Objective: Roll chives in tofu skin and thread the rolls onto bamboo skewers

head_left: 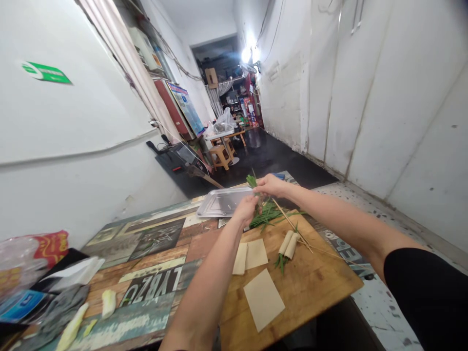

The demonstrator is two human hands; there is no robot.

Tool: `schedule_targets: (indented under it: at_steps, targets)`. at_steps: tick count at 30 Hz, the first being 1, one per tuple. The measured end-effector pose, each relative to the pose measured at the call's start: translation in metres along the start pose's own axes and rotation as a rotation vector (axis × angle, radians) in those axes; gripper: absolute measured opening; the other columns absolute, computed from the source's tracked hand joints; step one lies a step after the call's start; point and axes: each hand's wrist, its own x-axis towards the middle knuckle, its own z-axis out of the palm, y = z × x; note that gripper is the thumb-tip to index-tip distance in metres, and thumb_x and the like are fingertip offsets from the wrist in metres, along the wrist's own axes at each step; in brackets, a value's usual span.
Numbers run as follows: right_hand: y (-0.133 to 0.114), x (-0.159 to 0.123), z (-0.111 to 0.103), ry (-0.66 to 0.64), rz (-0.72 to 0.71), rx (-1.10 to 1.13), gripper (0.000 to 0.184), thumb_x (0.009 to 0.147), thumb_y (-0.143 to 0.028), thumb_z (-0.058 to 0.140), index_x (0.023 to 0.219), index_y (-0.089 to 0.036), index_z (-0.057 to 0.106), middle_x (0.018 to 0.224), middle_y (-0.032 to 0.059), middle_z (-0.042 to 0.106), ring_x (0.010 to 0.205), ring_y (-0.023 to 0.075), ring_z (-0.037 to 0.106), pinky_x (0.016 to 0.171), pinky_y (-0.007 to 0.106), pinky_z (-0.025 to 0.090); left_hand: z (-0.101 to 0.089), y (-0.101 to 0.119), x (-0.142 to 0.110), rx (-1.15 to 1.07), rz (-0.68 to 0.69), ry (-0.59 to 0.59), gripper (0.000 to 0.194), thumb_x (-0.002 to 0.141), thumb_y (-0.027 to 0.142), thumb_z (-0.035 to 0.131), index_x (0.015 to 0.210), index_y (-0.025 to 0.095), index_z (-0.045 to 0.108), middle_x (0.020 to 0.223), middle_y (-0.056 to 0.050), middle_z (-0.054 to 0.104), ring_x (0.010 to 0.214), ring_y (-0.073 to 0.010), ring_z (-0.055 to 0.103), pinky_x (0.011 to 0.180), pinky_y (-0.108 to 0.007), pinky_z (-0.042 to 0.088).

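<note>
Over the far edge of the wooden cutting board (314, 287), both hands meet at a small bunch of green chives (251, 181). My left hand (247, 208) is closed round its lower part. My right hand (269, 185) pinches the bunch from the right side. Loose chives (268, 214) lie just below the hands. Bamboo skewers (284, 214) rest across the board. Two rolled tofu sheets (288, 244) with chives poking out lie side by side, touching. Flat tan tofu sheets (263, 300) lie nearer to me, one of them folded or overlapping another.
A metal tray (215, 204) sits beyond my left hand. On the wood-patterned table (204, 243), vegetable pieces (108, 303), a grey cloth (60, 312) and plastic packaging (32, 258) lie at the left. White walls flank both sides; stools (220, 157) stand farther back.
</note>
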Motion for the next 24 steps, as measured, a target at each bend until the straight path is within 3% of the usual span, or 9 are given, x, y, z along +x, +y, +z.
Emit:
schedule_targets:
  at_steps: [7, 11, 16, 21, 24]
  targets:
    - [0.017, 0.004, 0.010, 0.118, -0.044, -0.133, 0.030, 0.082, -0.027, 0.059, 0.055, -0.015, 0.052, 0.045, -0.0050, 0.051, 0.044, 0.0070, 0.047, 0.044, 0.017, 0.035, 0.009, -0.001, -0.007, -0.224, -0.098, 0.045, 0.016, 0.094, 0.023, 0.046, 0.086, 0.014, 0.056, 0.064, 0.001, 0.054, 0.050, -0.0069, 0.048, 0.054, -0.020, 0.041]
    - [0.016, -0.003, 0.012, 0.125, -0.127, -0.320, 0.031, 0.085, -0.027, 0.057, 0.057, -0.014, 0.057, 0.053, -0.0010, 0.059, 0.054, 0.0098, 0.054, 0.052, 0.019, 0.036, 0.006, 0.000, -0.008, -0.307, -0.207, 0.033, 0.017, 0.094, 0.016, 0.043, 0.080, 0.013, 0.052, 0.056, 0.005, 0.041, 0.044, -0.0045, 0.037, 0.047, -0.017, 0.036]
    - [0.010, -0.016, 0.008, 0.022, -0.317, -0.581, 0.013, 0.081, -0.013, 0.059, 0.072, -0.013, 0.069, 0.074, 0.0041, 0.067, 0.075, 0.0146, 0.058, 0.064, 0.023, 0.034, -0.012, 0.012, -0.014, -0.437, -0.410, -0.142, 0.026, 0.094, 0.017, 0.036, 0.076, 0.011, 0.054, 0.059, 0.001, 0.038, 0.046, -0.0058, 0.034, 0.044, -0.016, 0.032]
    - [0.012, -0.020, 0.011, -0.171, -0.581, -0.987, 0.015, 0.085, -0.014, 0.056, 0.086, -0.011, 0.070, 0.091, 0.0115, 0.067, 0.089, 0.0202, 0.056, 0.069, 0.027, 0.035, -0.025, 0.013, -0.024, -0.547, -0.471, -0.264, 0.042, 0.096, 0.038, 0.031, 0.079, 0.009, 0.056, 0.074, -0.008, 0.048, 0.058, -0.0108, 0.045, 0.048, -0.021, 0.039]
    - [0.016, -0.024, 0.017, -0.253, -0.765, -1.152, 0.018, 0.089, -0.016, 0.052, 0.087, -0.009, 0.069, 0.089, 0.0119, 0.065, 0.088, 0.0212, 0.055, 0.069, 0.030, 0.035, -0.029, 0.006, -0.027, -0.561, -0.490, -0.275, 0.033, 0.096, 0.030, 0.037, 0.080, 0.008, 0.056, 0.075, -0.008, 0.049, 0.062, -0.0106, 0.048, 0.052, -0.019, 0.041]
